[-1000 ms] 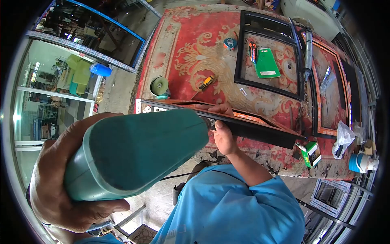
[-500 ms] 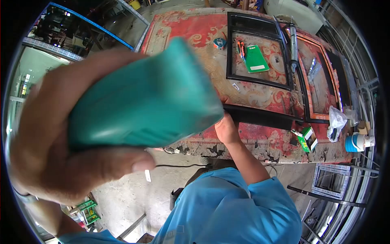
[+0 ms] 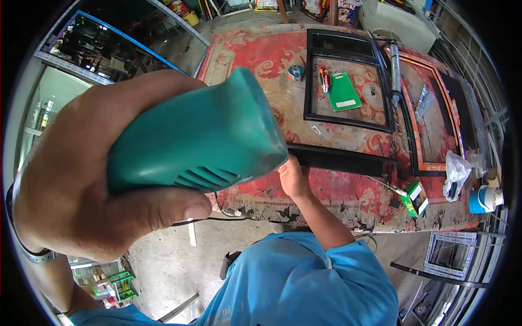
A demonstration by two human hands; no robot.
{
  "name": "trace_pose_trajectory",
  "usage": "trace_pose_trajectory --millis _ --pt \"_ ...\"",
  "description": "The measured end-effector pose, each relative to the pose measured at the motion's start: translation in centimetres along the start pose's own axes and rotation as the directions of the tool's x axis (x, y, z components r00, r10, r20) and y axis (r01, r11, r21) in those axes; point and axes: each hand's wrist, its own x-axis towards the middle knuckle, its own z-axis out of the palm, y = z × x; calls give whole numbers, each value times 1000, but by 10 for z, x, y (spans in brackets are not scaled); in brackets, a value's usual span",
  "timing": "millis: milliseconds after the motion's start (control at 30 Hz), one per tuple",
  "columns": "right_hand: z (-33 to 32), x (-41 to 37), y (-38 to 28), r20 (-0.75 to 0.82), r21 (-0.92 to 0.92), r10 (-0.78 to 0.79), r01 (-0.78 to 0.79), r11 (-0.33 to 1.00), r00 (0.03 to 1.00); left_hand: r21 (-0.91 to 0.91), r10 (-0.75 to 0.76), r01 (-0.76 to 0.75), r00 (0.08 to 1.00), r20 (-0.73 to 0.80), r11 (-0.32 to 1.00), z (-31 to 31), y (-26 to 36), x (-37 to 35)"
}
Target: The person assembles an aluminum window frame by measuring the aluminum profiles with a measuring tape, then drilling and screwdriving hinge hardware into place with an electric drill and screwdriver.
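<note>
Close to the camera, my left hand (image 3: pixel 70 174) is closed around a green power tool (image 3: pixel 185 141) with vent slots in its side. The thumb lies along the near side, and the tool's far end is hidden from view. Just past the tool, my right hand (image 3: pixel 294 178) grips the left end of a black bar (image 3: pixel 342 161) lying across the near part of the table. The tool partly covers that hand's fingers and the bar's end. Whether tool and bar touch cannot be seen.
The table (image 3: pixel 261 98) has a worn red patterned cover. On it are a black frame (image 3: pixel 348 124), an orange-edged frame (image 3: pixel 416 141), a caulking gun (image 3: pixel 395 73), a green notebook (image 3: pixel 343 92), a tape measure (image 3: pixel 296 72) and a green box (image 3: pixel 415 199). A black cord (image 3: pixel 231 218) runs below.
The view has tilted, so the table sits lower in it. The green tool looks slightly smaller and less blurred. My right hand and the bar have shifted slightly left.
</note>
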Motion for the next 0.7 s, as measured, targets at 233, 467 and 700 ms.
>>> trace_pose_trajectory --millis 233,467,700 --pt "-4 10 3 17 -12 -25 25 1000 1000 104 -44 48 998 -44 993 -4 9 14" --pt "-4 12 0 14 -32 25 -25 999 1000 49 -152 159 980 -127 986 0 10 8" --pt "-3 11 -2 32 -27 32 -31 999 999 98 -126 135 988 -95 986 -2 11 3"
